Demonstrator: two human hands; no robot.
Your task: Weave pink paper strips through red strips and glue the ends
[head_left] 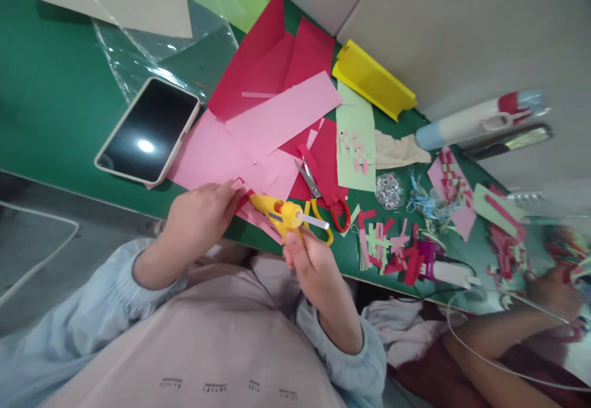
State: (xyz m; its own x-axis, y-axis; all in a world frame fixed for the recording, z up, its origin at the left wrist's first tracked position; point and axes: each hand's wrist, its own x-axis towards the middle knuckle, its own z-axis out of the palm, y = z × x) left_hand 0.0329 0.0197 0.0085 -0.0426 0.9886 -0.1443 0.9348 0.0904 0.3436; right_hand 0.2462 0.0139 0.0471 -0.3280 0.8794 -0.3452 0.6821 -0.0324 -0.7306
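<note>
A yellow hot glue gun [272, 210] is gripped in my right hand [310, 257], with a white glue stick [314, 220] jutting from its back end. Its nozzle points left, towards the small red and pink paper piece [241, 188] pinched in the fingers of my left hand [203, 214]. Whether the nozzle touches the paper is hidden by the fingers. Under and beyond my hands lie pink sheets [217, 149]. Scissors [340, 215] with red and yellow handles rest just past the glue gun, blades pointing away.
A phone [150, 128] lies at the left, near clear plastic film [166, 63]. Red card [258, 57] stands folded behind. At the right are paper strips [388, 242], a tub of beads [388, 191], a purple object [428, 259] and a co-worker's hand [556, 291].
</note>
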